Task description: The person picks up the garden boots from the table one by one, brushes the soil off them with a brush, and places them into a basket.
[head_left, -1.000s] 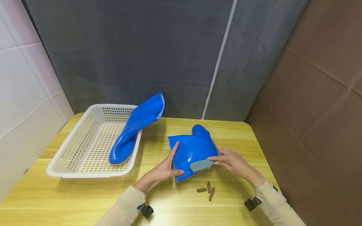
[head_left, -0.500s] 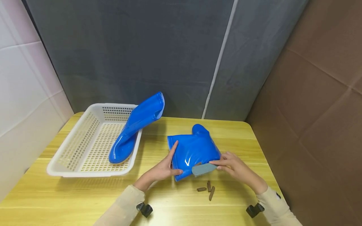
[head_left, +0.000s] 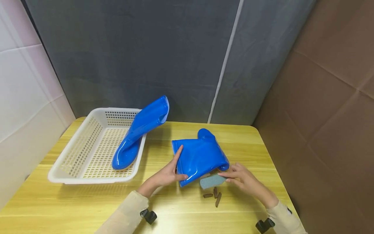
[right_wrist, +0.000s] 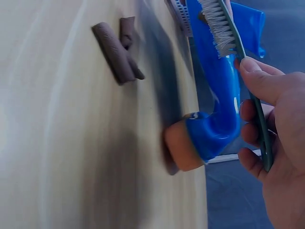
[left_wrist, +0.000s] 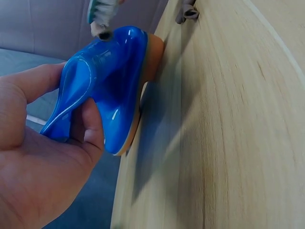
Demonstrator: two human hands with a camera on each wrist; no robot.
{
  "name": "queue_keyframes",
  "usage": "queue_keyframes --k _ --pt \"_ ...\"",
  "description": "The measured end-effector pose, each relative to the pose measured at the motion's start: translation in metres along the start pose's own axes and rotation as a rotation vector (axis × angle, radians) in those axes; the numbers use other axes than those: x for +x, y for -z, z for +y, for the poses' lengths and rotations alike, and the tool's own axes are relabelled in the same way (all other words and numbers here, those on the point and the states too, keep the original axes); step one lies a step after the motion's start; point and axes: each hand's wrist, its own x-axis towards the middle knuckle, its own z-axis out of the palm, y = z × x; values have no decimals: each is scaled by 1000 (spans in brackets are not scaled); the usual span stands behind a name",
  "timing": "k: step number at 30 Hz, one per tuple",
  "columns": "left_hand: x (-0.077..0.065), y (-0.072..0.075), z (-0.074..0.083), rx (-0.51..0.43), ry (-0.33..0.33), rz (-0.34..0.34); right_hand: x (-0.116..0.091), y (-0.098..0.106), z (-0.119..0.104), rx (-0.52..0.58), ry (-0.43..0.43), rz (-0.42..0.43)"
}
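A blue rubber boot with an orange-brown sole is held over the table, its shaft toward the left. My left hand grips the shaft at its open end, thumb and fingers about the rim. My right hand holds a grey-green scrubbing brush by its handle, thumb laid along it. The brush's white bristles face the shaft's near side. A brown lump shows between bristles and boot. Several brown clay-like rolls lie on the table below the brush.
To the left stands a white perforated plastic basket. A second blue boot leans in it, its shaft sticking out over the right rim. The wooden table ends at a dark back wall, with a brown wall on the right.
The brush has moved from on top of the shaft down past its near edge, toward the rolls. The boot's shaft has tilted slightly; the left hand keeps its grip.
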Motion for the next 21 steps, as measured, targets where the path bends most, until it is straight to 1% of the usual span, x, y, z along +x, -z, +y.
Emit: queue_keyframes --k 4,10,13,16,21 --pt "-1 0 0 -3 7 -4 -10 -10 2 32 -4 6" --pt "-1 1 0 4 11 -1 -24 -23 5 87 -77 -47" --pt "-1 2 0 6 15 2 -28 -27 6 118 -99 -61" --pt "-1 2 1 -2 21 4 -30 -30 6 138 -106 -57" --pt "-2 2 2 -36 25 3 -30 -31 6 151 -131 -53"
